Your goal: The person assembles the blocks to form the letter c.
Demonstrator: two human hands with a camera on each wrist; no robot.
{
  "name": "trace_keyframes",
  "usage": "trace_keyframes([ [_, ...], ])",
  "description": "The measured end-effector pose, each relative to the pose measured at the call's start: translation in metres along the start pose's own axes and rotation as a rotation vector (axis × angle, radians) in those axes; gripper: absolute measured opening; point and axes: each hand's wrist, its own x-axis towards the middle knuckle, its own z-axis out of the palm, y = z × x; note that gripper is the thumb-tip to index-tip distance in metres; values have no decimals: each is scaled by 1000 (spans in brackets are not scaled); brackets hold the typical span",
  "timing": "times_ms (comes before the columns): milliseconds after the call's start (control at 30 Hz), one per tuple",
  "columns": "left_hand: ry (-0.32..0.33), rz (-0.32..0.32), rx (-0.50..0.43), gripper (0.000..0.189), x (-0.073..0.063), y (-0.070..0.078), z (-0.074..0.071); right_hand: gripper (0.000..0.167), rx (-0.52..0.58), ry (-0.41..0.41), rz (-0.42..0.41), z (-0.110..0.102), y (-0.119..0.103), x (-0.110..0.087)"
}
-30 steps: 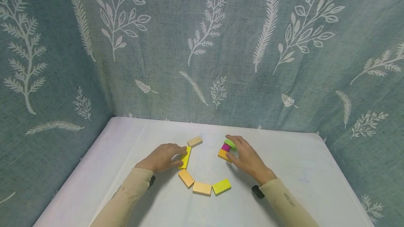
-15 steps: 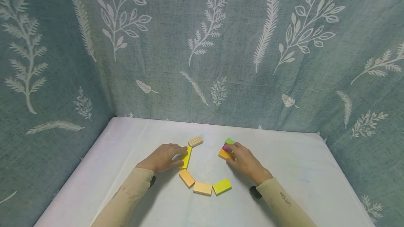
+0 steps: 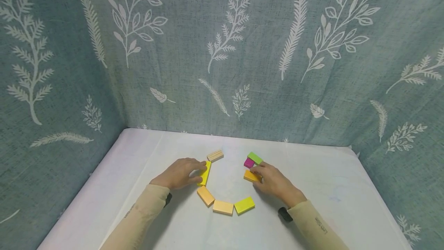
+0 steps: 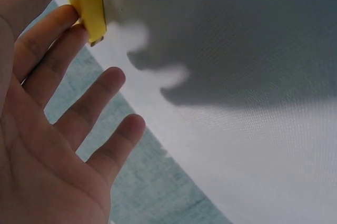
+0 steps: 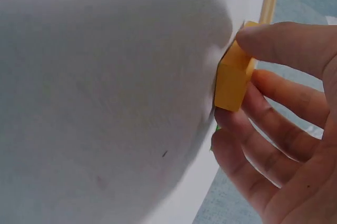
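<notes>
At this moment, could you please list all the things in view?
Table: 1, white, lower half
Cloth: count unclear, teal and white, behind and beside table
Striped block: 1, pale, far on table
Yellow block: 1, yellow, nearer than striped block
Tan blocks: 2, tan, nearer than yellow block
Lime block: 1, lime, beside tan blocks
Green block: 1, green, right of striped block
Magenta block: 1, magenta, beside green block
Orange block: 1, orange, nearer than magenta block
Wrist devices: 2, black, wrists
Sleeves: 2, beige, forearms
Left hand: 1, on yellow block
Right hand: 1, gripping orange block
</notes>
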Motion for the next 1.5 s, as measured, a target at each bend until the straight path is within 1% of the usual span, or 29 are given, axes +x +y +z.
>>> trace_keyframes([
  [233, 8, 12, -13, 39, -1, 2, -2, 43, -26, 16, 24, 2, 0, -3],
  [367, 21, 29, -12, 38, -1, 2, -3, 42, -56, 30, 13, 3, 3, -3],
  [433, 22, 34, -9, 38, -1, 3, -3, 40, -62, 59, -3, 1, 5, -2],
  [500, 20, 37, -6, 38, -1, 3, -3, 39, -58, 122, -34, -3, 8, -2],
  [633, 22, 41, -4, 37, -1, 3, -3, 39, -25, 308, -127, -18, 13, -1],
  [700, 20, 37, -9, 37, -1, 3, -3, 40, -11, 388, -171, -27, 14, 1],
  [800, 17, 29, -14, 38, -1, 3, -3, 41, -12, 466, -229, -39, 16, 6],
  [933, 8, 10, -16, 39, -1, 3, -3, 42, -35, 531, -296, -51, 16, 15],
  [1067, -3, -3, -21, 39, -1, 2, -2, 43, -56, 563, -352, -59, 14, 27],
  [1233, 1, 11, -11, 38, -1, 1, -1, 42, -32, 553, -388, -61, 10, 43],
  [1367, 5, 13, -6, 38, -1, 0, -2, 40, -10, 541, -381, -58, 7, 53],
  [1500, 4, 9, -6, 39, -1, 0, -1, 39, -4, 557, -369, -53, 3, 63],
])
